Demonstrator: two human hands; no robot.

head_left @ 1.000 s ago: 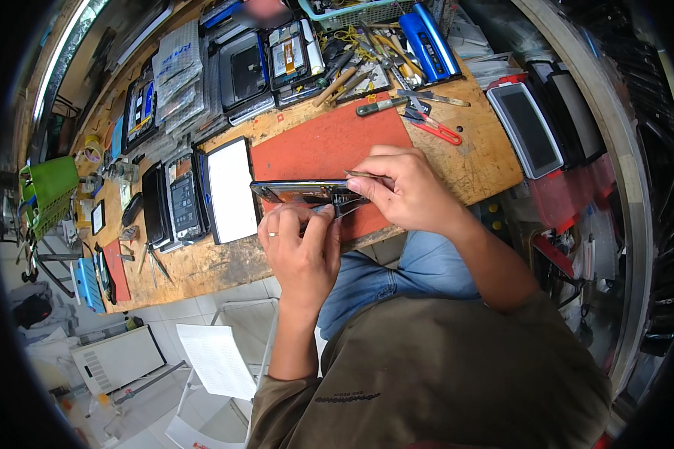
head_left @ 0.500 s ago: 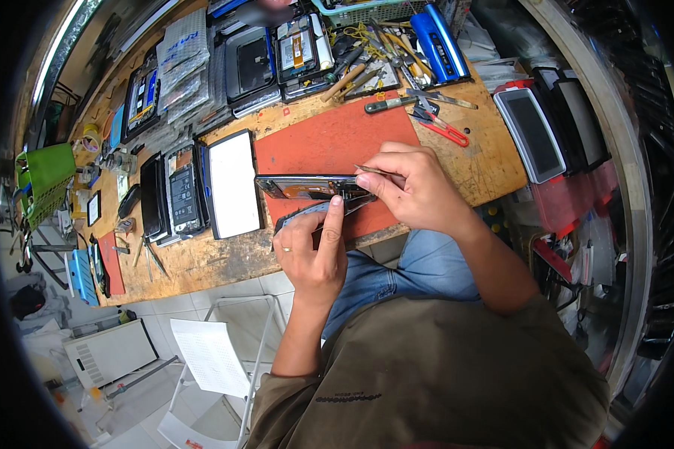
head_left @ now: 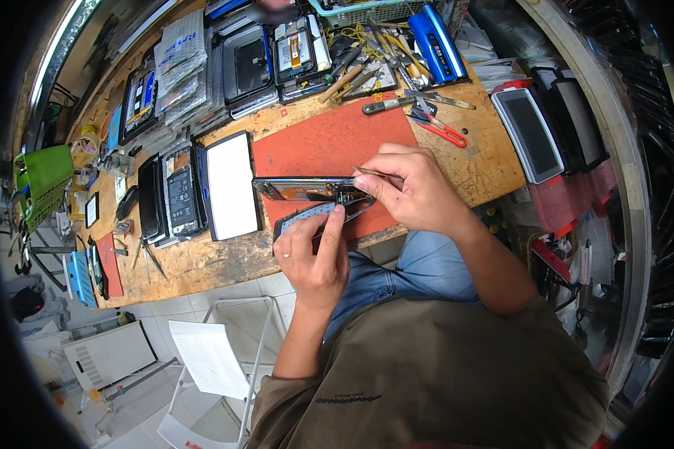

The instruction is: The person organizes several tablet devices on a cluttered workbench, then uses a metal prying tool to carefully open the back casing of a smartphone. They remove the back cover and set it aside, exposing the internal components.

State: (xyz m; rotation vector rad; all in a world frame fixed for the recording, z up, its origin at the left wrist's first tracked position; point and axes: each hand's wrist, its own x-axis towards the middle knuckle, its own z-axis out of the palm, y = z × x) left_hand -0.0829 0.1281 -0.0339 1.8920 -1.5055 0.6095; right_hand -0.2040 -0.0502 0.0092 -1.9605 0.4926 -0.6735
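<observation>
Over a red work mat (head_left: 329,138), an opened tablet or large phone stands with its two halves apart. Its thin screen half (head_left: 296,188) is tilted up on edge, inner parts facing me. Below it, the dark grey half (head_left: 301,216) lies under the fingers of my left hand (head_left: 314,262). That hand grips this half, its index finger stretched to the inner parts between the halves. At the right end of the device, my right hand (head_left: 419,187) pinches a thin brownish tool (head_left: 378,173), its exact kind unclear. The right thumb is beside the screen half's corner.
A white panel (head_left: 232,187) and opened tablets (head_left: 180,194) are left of the mat. Beyond it lie a knife (head_left: 386,106), red-handled scissors (head_left: 449,133), several hand tools and a blue cylindrical device (head_left: 436,45). Wrapped packs (head_left: 180,67) pile up far left. A white folding chair (head_left: 210,359) stands below.
My left index fingertip has drawn slightly down, and more of the inner parts shows between the halves. My right hand keeps its pinch almost unmoved. The view has shifted a little.
</observation>
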